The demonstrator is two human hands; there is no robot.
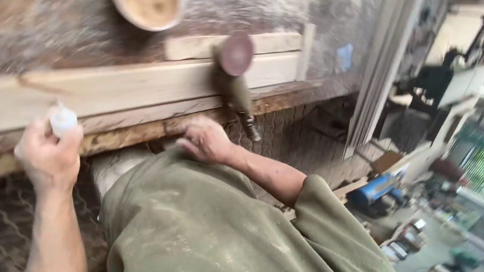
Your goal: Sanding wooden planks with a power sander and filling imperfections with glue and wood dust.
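Left hand sits at the left of the view, fingers wrapped tight around a small white plastic bottle whose narrow tip points up toward the long pale wooden plank lying across the worktop. The bottle is just below the plank's near edge; whether its tip touches the wood cannot be told through the blur. Under the plank a darker, rougher wooden edge runs along the front of the worktop. Above the plank, at the top edge of the view, stands a round light wooden bowl, only partly in view. A shorter pale wooden strip lies just behind the plank. Across the middle lies a power sander with a round reddish-brown disc and an olive-grey body; its disc is over the plank and its body hangs down past the front edge. Right hand rests on the dark front edge just left of the sander's lower end, fingers curled loosely and holding nothing, near the tool but not gripping it. The person's dusty olive-green shirt fills the lower middle. Further right a cluttered workshop floor with a blue cylindrical object shows blurred.
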